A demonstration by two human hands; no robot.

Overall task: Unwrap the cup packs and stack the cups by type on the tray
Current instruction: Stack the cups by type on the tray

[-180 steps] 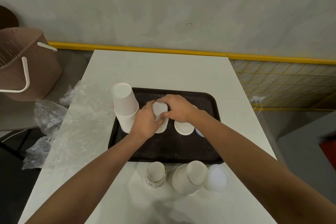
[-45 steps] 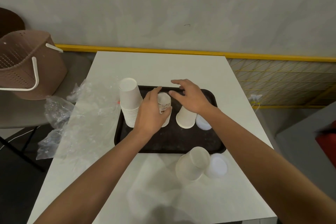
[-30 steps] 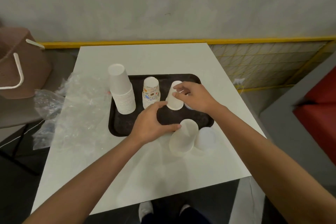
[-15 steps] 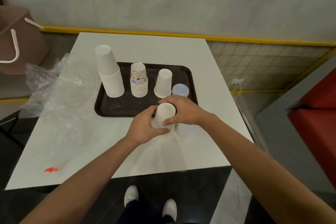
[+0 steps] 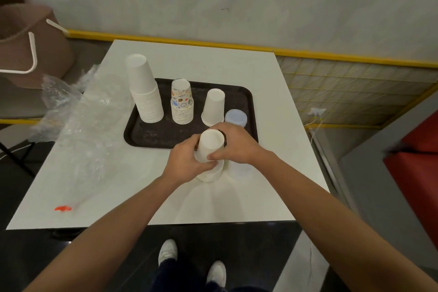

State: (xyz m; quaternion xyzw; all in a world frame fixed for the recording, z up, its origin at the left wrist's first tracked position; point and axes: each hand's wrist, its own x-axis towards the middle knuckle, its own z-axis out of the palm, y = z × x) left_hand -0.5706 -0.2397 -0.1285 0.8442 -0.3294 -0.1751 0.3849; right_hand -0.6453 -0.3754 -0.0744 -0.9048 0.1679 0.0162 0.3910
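Left grip (image 5: 186,162) and right grip (image 5: 235,146) both curl around the cup stack (image 5: 210,146), standing vertical, bottoms up, on the surface (image 5: 142,197).

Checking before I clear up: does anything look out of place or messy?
Crumpled clear wrap sprawls across the table on the left and past its edge, with a red scrap near the front left corner. One white cup stack, gripped by the left hand and right hand, stands off the tray.

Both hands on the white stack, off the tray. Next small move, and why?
Probably lift the white stack, gripped by left hand and right hand, onto the lone white cup on the tray: it looks like the same type and stands off the tray.
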